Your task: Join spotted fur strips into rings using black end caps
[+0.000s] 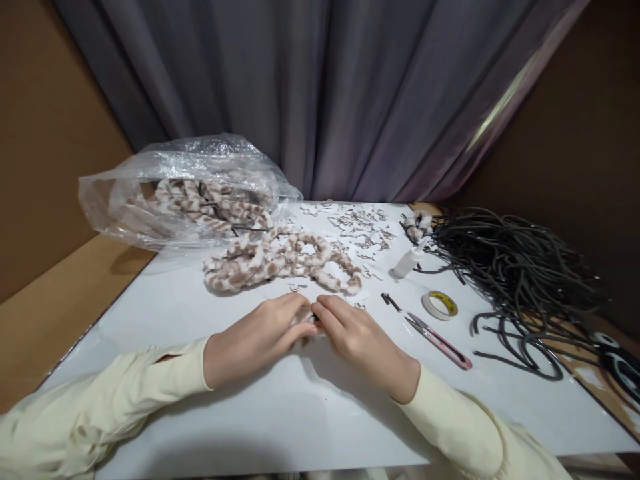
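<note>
At the middle of the white table [260,427], my left hand [265,330] is closed round a fluffy brown-and-white piece [304,319], mostly hidden by the fingers. My right hand [353,337] meets it fingertip to fingertip, pinching a small dark end at the piece's right side. Just beyond both hands lie fluffy brown-and-white rings [240,267] in a loose pile. Small metal clasps [367,230] are scattered behind them.
A clear plastic bag [190,160] with more fluffy pieces stands at the back left. On the right are a small white bottle [407,262], a tape roll [440,305], pink-handled snips [440,341], a heap of black cords [510,260] and black-handled scissors [620,363].
</note>
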Tool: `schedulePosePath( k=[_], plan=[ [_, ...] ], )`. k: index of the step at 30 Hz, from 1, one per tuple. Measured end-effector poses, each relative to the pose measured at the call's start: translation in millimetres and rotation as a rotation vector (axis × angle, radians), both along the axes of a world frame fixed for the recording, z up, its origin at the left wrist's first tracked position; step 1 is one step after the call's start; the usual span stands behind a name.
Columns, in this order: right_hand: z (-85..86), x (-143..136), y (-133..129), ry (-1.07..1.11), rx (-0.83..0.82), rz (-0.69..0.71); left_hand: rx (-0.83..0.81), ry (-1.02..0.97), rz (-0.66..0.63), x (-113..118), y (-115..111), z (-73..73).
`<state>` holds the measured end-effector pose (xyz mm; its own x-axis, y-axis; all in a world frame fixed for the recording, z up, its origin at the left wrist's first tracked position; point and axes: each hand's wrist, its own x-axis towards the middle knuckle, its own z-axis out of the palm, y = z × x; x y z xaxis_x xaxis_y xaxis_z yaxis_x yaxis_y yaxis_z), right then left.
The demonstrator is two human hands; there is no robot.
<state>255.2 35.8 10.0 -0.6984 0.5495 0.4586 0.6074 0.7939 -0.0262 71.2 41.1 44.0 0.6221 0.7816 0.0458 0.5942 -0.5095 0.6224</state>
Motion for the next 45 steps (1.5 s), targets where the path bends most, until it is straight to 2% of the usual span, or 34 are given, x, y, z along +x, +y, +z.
schedulePosePath(
  k=[3,5,9,14,18,24,30,35,40,45],
  plan=[
    [1.4,0,-1,-0.042,0.005,-0.017,-0.015,-0.02,0.012,2,-1,-2.1],
    [1.7,0,-2,-0.058,0.008,-0.015,-0.08,-0.044,0.009,2,0,-2.2],
    [-0.3,2,-1,-0.017,-0.011,0.015,-0.298,-0.115,-0.017,-1,7,-1.7],
    [-2.1,8,7,0.174,-0.129,0.047,-0.582,-0.159,0.01,-2,14,-1.2],
    [0.4,12,11,0.227,-0.259,0.07,-0.592,-0.153,0.02,-2,17,0.6],
    [5.9,14,12,0.319,-0.386,0.085,-0.246,-0.038,-0.029,-5,21,-1.9],
    [10.6,13,14,0.415,-0.507,-0.016,0.207,0.057,-0.115,-9,10,-9.8],
    [7.9,12,14,0.404,-0.369,-0.001,0.494,0.189,-0.185,-10,2,-16.6],
    [7.0,10,10,0.395,-0.283,0.068,0.789,0.379,-0.212,-7,-3,-14.4],
    [5.6,7,5,0.301,-0.144,0.036,0.908,0.446,-0.234,-4,-8,-10.7]
  ],
)
